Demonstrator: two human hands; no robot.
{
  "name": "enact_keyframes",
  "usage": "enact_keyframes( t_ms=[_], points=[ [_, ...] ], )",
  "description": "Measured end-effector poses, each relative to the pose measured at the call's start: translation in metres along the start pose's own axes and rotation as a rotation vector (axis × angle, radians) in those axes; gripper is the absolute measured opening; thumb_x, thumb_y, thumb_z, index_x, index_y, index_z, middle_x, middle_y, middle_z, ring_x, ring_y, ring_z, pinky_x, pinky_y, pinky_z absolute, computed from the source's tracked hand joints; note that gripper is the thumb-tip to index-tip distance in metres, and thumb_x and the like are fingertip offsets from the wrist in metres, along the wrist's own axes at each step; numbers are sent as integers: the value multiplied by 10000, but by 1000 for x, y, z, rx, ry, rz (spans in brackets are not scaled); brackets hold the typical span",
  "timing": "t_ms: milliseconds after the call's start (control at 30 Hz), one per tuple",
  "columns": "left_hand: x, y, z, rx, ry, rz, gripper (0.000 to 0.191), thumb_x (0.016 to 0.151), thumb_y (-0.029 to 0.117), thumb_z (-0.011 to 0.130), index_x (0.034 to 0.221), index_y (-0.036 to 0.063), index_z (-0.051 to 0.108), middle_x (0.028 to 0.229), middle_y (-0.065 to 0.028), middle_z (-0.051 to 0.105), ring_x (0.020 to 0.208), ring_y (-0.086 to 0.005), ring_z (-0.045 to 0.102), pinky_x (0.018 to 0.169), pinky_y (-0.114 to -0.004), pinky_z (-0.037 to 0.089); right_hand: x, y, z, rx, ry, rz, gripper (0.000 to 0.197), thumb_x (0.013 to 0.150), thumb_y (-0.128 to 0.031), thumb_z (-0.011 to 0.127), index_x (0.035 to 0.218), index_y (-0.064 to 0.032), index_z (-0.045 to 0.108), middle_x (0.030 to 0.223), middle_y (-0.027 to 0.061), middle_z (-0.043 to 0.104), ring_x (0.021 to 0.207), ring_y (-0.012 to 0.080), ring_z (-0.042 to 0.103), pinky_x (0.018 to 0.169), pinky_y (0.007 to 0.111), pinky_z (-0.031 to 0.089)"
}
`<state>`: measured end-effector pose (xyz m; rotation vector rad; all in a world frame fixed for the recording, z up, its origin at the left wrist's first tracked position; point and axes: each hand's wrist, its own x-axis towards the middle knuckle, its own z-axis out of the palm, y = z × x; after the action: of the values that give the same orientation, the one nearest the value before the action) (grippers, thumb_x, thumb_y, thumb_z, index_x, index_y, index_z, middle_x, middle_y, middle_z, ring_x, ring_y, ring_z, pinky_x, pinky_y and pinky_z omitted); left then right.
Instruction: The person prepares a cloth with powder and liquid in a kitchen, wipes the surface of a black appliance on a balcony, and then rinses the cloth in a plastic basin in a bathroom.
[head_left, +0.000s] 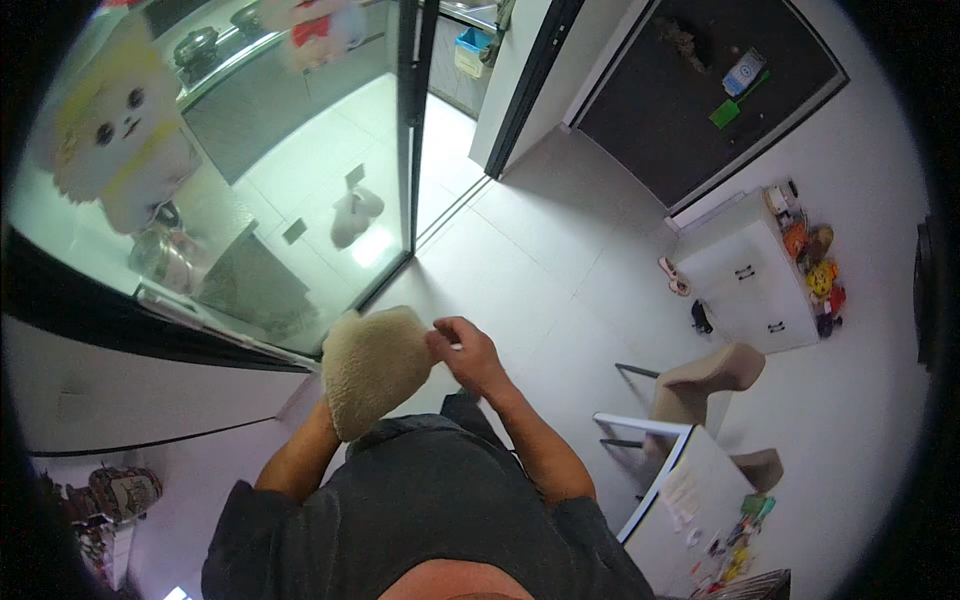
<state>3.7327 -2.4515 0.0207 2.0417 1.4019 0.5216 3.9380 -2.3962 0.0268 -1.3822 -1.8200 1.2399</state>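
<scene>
A beige fluffy cloth or mitt (375, 369) covers my left hand, which is hidden beneath or inside it; only the forearm shows below. My right hand (466, 355) is at the cloth's right edge, thumb and forefinger close together at its border. Whether those fingers pinch the fabric cannot be made out. Just beyond the cloth stands a framed glass door panel (300, 187) with cartoon animal stickers (124, 127) on it.
Through the glass a kitchen counter (247, 67) shows. At right are a white cabinet (742, 277) topped with toys, shoes (701, 318) on the floor, a beige chair (686, 390) and a white table (697, 495) bearing small items. A dark doorway (705, 90) lies upper right.
</scene>
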Motion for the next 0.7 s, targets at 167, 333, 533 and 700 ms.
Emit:
enact_keyframes(
  t_ms=[167,333,533,700],
  points=[
    [129,42,34,-1223,-105,-33,435,990,336,544,1337,76,511,1274,-90,572,1122,-196,576,950,-325,486,48,34,-121,458,-129,185,455,964,-418,576,1061,23,635,859,50,627,783,132,577,696,284,487],
    [244,54,40,-2031,-423,-276,444,994,356,531,1341,78,513,1280,-84,570,1128,-189,573,965,-319,478,121,40,-203,446,-33,163,319,974,-297,574,999,18,613,878,30,625,788,100,559,712,259,463],
    [380,30,35,-2038,-350,-220,463,1009,386,494,1354,79,509,1303,-78,559,1149,-181,567,990,-312,468,233,36,-267,6,214,-5,217,909,-181,674,969,19,614,776,17,640,680,80,558,637,254,474],
    [493,14,-1,-1956,-265,-164,464,1026,336,467,1408,72,467,1387,-82,520,1252,-175,522,1059,-305,440,339,45,-313,-174,343,-217,194,870,-139,715,942,15,621,761,41,655,666,97,598,631,265,499]
  ],
)
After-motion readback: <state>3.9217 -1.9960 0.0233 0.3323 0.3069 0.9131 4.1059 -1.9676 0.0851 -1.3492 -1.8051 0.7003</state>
